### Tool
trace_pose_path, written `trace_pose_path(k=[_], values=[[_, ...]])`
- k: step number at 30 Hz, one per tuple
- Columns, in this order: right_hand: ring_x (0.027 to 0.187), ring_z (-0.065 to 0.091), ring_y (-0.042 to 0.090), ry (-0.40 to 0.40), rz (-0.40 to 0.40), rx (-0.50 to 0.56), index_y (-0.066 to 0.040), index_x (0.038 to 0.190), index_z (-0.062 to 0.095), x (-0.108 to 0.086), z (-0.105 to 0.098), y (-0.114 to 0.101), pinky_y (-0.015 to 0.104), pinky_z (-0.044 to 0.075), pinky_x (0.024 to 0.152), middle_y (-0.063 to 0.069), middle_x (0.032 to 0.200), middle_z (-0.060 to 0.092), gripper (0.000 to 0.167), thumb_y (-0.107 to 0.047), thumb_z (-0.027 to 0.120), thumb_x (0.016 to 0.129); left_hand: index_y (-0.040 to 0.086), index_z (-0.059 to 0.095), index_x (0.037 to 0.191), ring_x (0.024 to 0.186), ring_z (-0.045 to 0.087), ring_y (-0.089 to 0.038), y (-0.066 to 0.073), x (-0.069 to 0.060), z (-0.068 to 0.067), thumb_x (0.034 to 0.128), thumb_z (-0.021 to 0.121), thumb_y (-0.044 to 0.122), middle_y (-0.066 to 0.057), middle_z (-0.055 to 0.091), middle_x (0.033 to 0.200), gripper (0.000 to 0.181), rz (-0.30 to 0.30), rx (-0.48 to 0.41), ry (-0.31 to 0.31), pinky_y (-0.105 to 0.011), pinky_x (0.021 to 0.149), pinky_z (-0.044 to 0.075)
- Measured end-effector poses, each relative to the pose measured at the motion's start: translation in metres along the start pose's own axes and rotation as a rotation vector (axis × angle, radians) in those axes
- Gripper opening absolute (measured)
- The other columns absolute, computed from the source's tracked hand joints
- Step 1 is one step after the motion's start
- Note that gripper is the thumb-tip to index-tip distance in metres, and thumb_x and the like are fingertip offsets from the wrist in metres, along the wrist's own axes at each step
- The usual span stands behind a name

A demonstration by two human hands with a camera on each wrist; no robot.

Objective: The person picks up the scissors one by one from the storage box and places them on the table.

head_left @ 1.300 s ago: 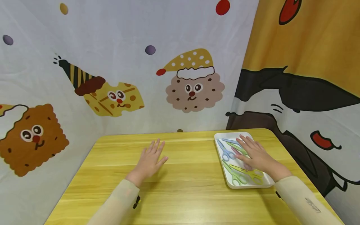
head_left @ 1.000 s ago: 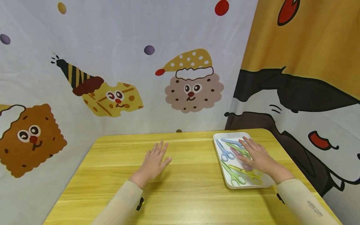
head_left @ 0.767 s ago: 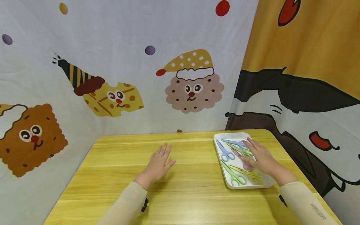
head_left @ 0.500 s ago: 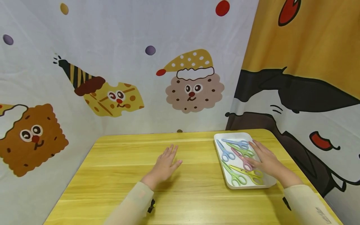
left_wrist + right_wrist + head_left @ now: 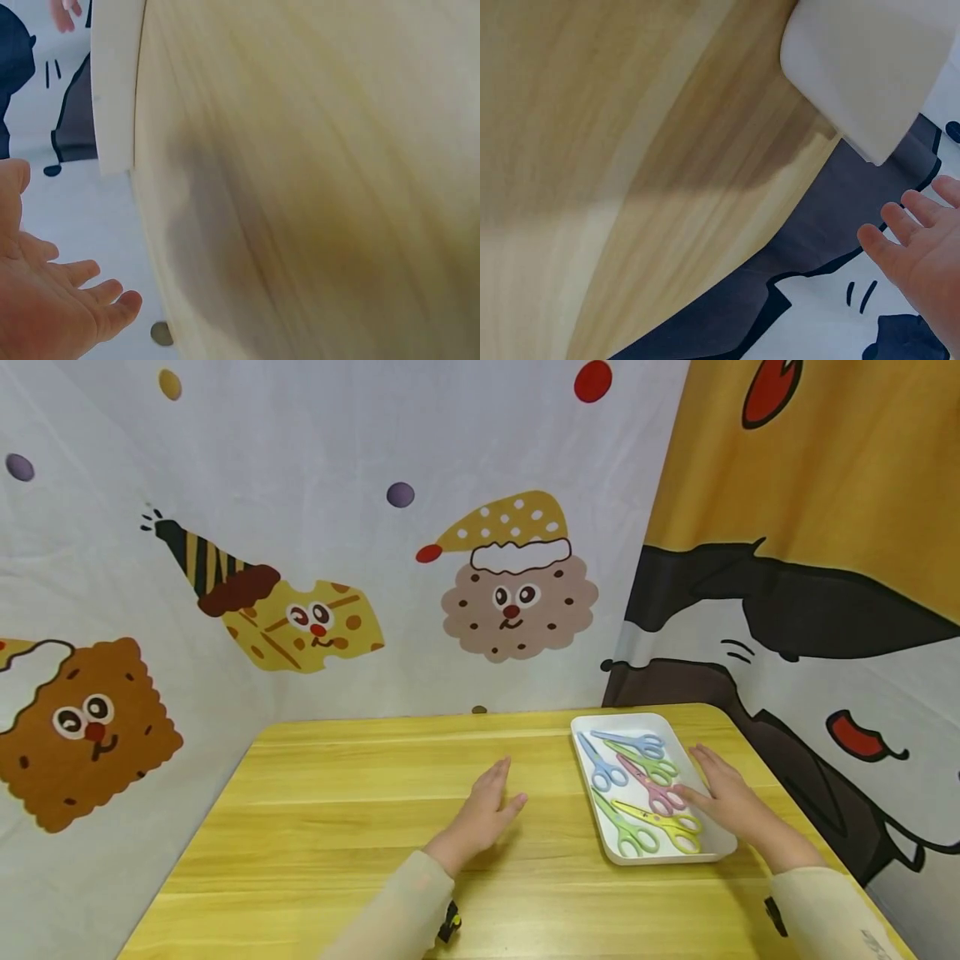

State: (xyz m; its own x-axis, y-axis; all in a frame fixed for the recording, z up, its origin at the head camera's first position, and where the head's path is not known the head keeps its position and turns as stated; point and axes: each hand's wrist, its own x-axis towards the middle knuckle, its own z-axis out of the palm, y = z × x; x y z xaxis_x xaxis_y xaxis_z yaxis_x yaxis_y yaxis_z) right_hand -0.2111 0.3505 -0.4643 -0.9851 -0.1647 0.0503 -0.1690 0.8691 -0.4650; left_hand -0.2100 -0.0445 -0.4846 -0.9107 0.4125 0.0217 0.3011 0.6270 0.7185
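A white tray (image 5: 611, 843) lies on the right part of the wooden table, holding several scissors: blue (image 5: 600, 770), green (image 5: 633, 835), pink (image 5: 652, 787) and yellow (image 5: 678, 833) ones. My right hand (image 5: 738, 806) hovers by the tray's right edge, thumb over the rim, fingers extended, holding nothing. Left of the tray, my left hand (image 5: 480, 818) is over the table with fingers extended and nothing in it. The left wrist view shows the left palm (image 5: 45, 300); in the right wrist view the right hand (image 5: 922, 255) has spread fingers beside the tray (image 5: 870, 75).
The yellow wooden table (image 5: 337, 810) stretches left of the tray. Behind it hangs a pale cloth (image 5: 337, 485) with cartoon biscuits and cheese; at the right it shows orange, black and white patterns. A small black object (image 5: 450, 922) is at the left sleeve.
My left hand has moved right, towards the tray. The right hand has drifted right and slightly down, uncovering more of the scissors. The tray and scissors have stayed in place.
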Motion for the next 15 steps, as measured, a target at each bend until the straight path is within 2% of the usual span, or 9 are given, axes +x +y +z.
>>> trace_pose_path(k=[8,15], values=[[0.131,0.017,0.057,-0.004,0.047,0.034,0.013,0.144,0.016,-0.003,0.002,0.006,0.071,0.02,0.103,0.039,0.146,0.016,0.085,-0.039,0.058,0.092,0.016,0.007,0.153,0.146,0.011,-0.027,0.01,0.009,0.023,0.0952,0.035,0.058,-0.004,0.011,0.159,0.077,-0.044,-0.091,0.011,-0.05,0.117,0.019],[0.128,0.018,0.06,-0.039,0.136,0.088,0.016,0.143,0.011,-0.003,0.001,0.012,0.071,0.02,0.102,0.044,0.142,0.015,0.089,-0.047,0.051,0.094,0.013,0.017,0.152,0.142,0.02,-0.034,0.023,0.016,0.041,0.0966,0.042,0.05,-0.013,0.022,0.155,0.072,-0.127,-0.265,0.083,-0.055,0.113,0.025]])
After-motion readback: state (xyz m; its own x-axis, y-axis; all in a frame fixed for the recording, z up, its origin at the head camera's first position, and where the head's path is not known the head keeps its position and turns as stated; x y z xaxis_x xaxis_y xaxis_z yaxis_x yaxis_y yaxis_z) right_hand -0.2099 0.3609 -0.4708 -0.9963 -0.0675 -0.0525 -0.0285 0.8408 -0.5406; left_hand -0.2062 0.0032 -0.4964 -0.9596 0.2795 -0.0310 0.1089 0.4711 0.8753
